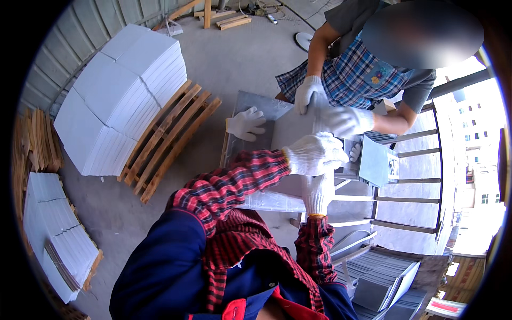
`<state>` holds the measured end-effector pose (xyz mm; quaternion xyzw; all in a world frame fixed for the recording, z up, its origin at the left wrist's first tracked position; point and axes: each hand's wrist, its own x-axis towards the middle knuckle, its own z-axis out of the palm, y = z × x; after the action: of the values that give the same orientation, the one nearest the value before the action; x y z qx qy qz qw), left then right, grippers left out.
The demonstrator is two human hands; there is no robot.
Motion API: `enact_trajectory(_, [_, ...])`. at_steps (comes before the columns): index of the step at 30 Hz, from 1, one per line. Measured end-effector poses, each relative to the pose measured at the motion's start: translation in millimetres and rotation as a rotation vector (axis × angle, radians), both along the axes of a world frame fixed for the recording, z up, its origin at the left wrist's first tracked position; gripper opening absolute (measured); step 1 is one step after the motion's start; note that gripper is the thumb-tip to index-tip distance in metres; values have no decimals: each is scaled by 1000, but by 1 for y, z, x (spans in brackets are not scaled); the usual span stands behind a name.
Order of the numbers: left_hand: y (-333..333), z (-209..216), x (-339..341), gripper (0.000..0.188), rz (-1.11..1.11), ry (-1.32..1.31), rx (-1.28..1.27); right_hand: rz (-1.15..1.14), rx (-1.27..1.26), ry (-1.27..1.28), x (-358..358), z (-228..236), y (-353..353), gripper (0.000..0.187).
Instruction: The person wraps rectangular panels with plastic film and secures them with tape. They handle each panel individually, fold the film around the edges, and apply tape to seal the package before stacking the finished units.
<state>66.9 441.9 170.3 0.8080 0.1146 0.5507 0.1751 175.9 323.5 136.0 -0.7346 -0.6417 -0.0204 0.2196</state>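
Note:
Both my hands wear white knit gloves and come together at the near right corner of a grey flat panel (288, 130) on a worktable. My left hand (313, 153) is closed, its fingers curled; what it grips, if anything, is hidden. Just under it, my right hand (319, 193) reaches up, and its fingers are covered by the left. Across the panel a co-worker's two gloved hands hold its far right edge, one hand (309, 95) beside the other hand (346, 120). An unworn white glove (246, 124) lies flat on the table left of the panel.
White stacked panels (114, 101) stand on a wooden pallet (170, 138) at the left, with a smaller stack (56, 224) nearer. Grey panels (373, 162) lie right of the worktable beside a metal rail frame (408, 200). More grey sheets (373, 277) rest at the lower right.

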Motion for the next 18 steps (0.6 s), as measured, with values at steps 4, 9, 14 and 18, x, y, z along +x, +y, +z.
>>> enact_trajectory(4, [17, -20, 10, 17, 62, 428, -2, 137, -14, 515, -1, 19, 1, 58])
enact_trajectory(9, [9, -19, 1, 13, 109, 468, -10, -297, 247, 1752, 11, -40, -45, 59])
enact_trajectory(14, [20, -12, -16, 15, 120, 493, -1, -496, 379, 1897, -28, -76, 10, 66])
enact_trajectory(18, [24, -1, -21, 15, 166, 499, -9, -436, 426, 2098, -53, -17, 39, 57])
